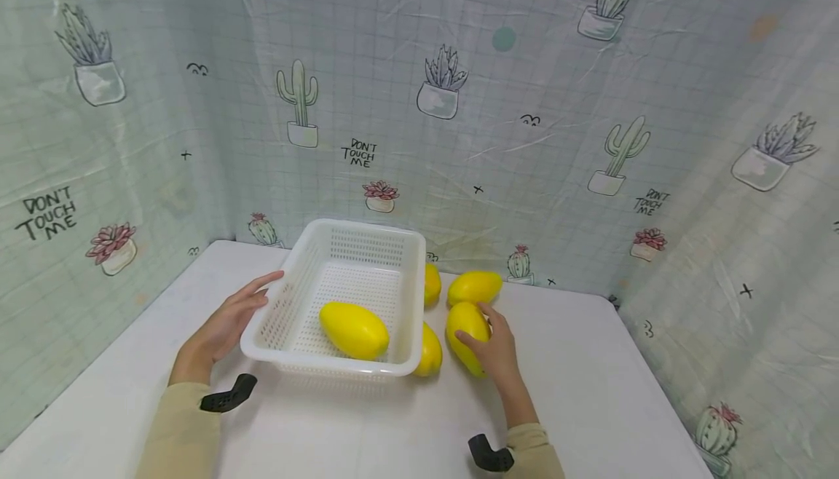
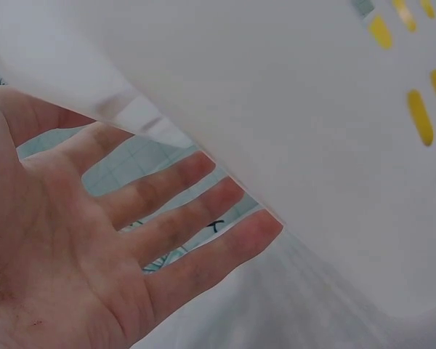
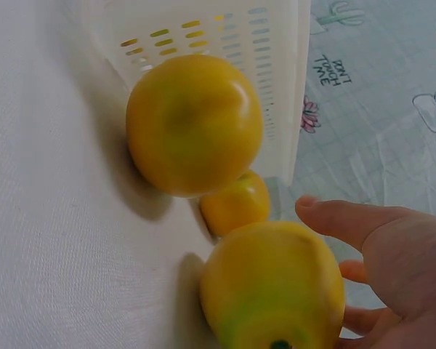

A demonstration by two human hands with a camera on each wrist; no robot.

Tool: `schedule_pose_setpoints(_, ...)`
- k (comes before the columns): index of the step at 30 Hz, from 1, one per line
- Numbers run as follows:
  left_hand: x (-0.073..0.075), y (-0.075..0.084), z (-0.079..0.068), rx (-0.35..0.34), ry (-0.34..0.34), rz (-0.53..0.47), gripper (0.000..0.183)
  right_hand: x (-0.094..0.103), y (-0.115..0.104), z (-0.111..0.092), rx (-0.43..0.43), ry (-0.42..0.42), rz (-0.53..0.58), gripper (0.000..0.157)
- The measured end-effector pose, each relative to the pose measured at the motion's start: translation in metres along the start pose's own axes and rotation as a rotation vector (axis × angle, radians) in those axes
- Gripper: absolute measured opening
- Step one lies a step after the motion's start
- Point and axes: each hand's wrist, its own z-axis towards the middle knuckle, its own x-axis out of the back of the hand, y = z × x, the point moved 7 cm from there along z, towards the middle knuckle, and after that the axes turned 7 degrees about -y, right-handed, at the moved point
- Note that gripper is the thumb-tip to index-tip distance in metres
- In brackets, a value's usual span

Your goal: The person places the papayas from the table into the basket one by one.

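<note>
The right hand point(image 1: 496, 348) is spread round one yellow fruit point(image 1: 462, 319) — thumb seemingly clear of it in the wrist view, so whether it truly grips I cannot tell. That fruit, right of the white basket point(image 1: 308, 359), could roll into its neighbour point(image 1: 476, 287) (both look smooth and rounded) if pushed one-sidedly. The left hand point(image 1: 226, 322), fingers straight, touches the basket's edge; a bump might slide it across the white table point(image 1: 577, 377). Cactus-print sheeting point(image 1: 393, 100) hangs behind.
</note>
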Motion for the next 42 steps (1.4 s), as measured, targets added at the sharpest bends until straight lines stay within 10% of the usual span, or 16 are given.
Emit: schedule_pose_setpoints(42, 0.003, -0.004, 0.002, 0.030, 0.033, 0.022, 0.052, -0.002, -0.006, -0.002, -0.026, 0.016, 0.015, 0.067)
